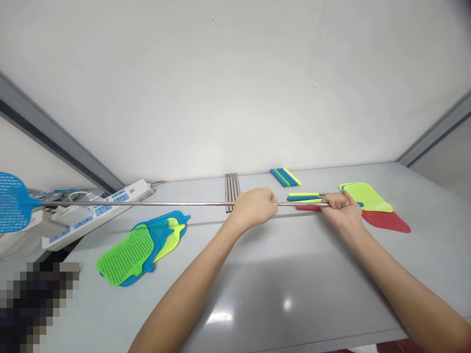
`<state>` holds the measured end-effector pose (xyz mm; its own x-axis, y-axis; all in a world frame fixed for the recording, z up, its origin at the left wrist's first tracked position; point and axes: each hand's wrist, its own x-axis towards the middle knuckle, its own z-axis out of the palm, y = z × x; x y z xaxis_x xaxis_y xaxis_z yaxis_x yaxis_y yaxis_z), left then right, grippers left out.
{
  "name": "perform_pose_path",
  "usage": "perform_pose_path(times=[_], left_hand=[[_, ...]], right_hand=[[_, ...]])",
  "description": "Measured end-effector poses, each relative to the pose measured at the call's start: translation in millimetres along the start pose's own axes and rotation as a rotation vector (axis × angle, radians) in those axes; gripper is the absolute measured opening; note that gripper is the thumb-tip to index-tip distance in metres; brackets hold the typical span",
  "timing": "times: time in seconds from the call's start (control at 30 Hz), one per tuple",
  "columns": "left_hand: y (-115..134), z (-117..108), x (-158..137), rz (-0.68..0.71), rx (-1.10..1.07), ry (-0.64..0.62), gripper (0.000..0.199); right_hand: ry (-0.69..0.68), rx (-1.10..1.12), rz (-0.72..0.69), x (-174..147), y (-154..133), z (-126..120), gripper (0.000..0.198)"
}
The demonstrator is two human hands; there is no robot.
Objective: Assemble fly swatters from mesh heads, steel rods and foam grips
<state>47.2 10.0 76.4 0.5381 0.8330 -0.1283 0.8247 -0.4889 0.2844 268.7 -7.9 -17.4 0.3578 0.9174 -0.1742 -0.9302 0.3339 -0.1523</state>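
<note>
A fly swatter with a blue mesh head (13, 202) and a long, extended metal rod (176, 203) is held level above the table. My left hand (255, 208) is closed round the rod near its middle. At the rod's right end, my right hand (342, 211) is closed on the same swatter; its fingers hide that end. Just behind and beside my right hand lie assembled swatters with coloured handles (303, 197), a yellow-green head (368, 197) and a red head (390, 221).
Loose green, blue and yellow swatter heads (127, 255) are piled at the left. Several metal rods (231, 186) and coloured handle grips (285, 177) lie near the back wall. A power strip (97, 211) with plugs sits at the left on the grey table (272, 284).
</note>
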Motion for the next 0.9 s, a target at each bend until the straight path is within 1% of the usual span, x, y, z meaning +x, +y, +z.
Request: perform_pose_path(times=[0.2,0.43,0.67,0.9], left_hand=[[1,0,-1,-0.013,-0.044,-0.021,0.025],[2,-3,-4,-0.035,-0.047,-0.016,0.022],[4,-6,-7,-0.033,-0.023,-0.019,0.023],[3,-7,-8,-0.037,-0.055,-0.018,0.02]], right_hand=[[0.058,0.036,-0.01,-4,3,4,0.033],[0.043,0.065,0.025,-7,6,3,0.03],[0.08,0.111,0.024,-12,9,8,0.031],[0.028,0.107,0.046,-14,9,8,0.03]])
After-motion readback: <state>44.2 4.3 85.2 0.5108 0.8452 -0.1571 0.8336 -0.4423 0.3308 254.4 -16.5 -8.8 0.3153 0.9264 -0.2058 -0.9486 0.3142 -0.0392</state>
